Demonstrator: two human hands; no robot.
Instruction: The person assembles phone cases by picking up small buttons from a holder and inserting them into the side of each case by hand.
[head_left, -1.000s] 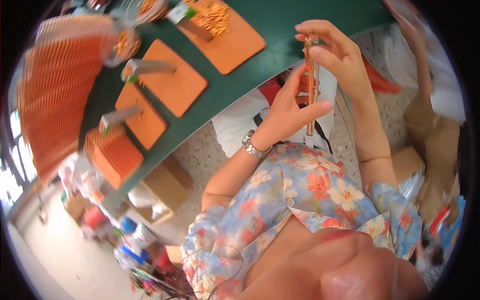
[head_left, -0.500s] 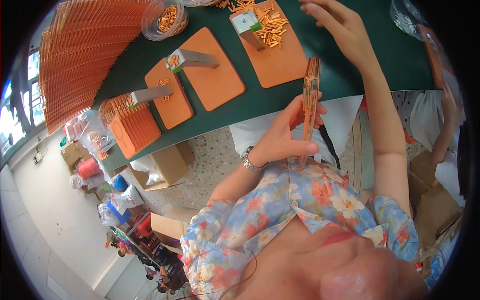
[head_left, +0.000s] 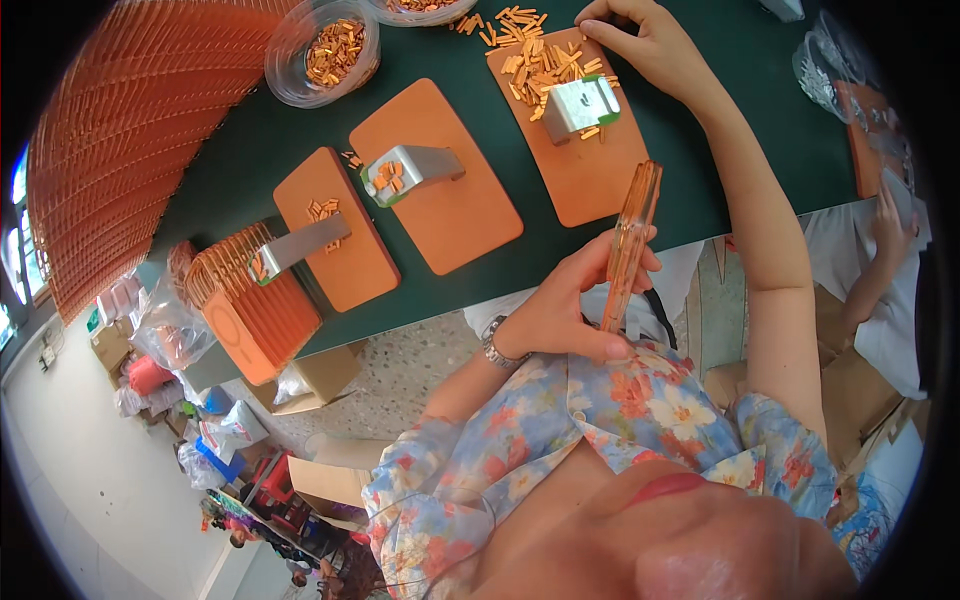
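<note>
Head view: orange strip [head_left: 630,245] in left grip [head_left: 575,305].

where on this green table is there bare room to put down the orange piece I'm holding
Bare green table shows right of the orange board under your right hand, and in the strip between that board and the middle board. It is crowded at the far edge, with scattered small orange pieces and a clear bowl, and left by the stacked orange plates.

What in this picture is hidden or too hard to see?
Head view only:
- Right hand: its fingertips curl under, so whether they pinch a small orange piece cannot be told.
- Orange strip in the left hand: lower end hidden behind the palm.
- Top bowl: cut off by the edge.
</note>
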